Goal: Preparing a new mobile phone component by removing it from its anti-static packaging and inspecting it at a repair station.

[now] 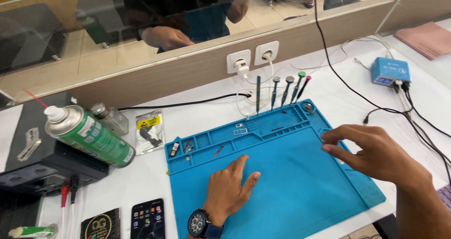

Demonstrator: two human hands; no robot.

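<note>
A white bench (329,86) below a glass partition is seen, with a blue mat (291,173) spread across it. The left hand (229,188) is pressed flat on the mat, fingers loosely spread, nothing gripped. The right hand (371,152) is held over the mat's right edge, fingers half curled and empty. Screwdrivers (281,91) are lined up behind; a green can (89,134) lies left.

My white workbench (197,119) carries: blue silicone mat (291,182), green spray can (89,135), small glass bottle (110,118), bagged part (149,131), black phone (148,219), blue meter box (390,72), pink cloth (425,39).
</note>
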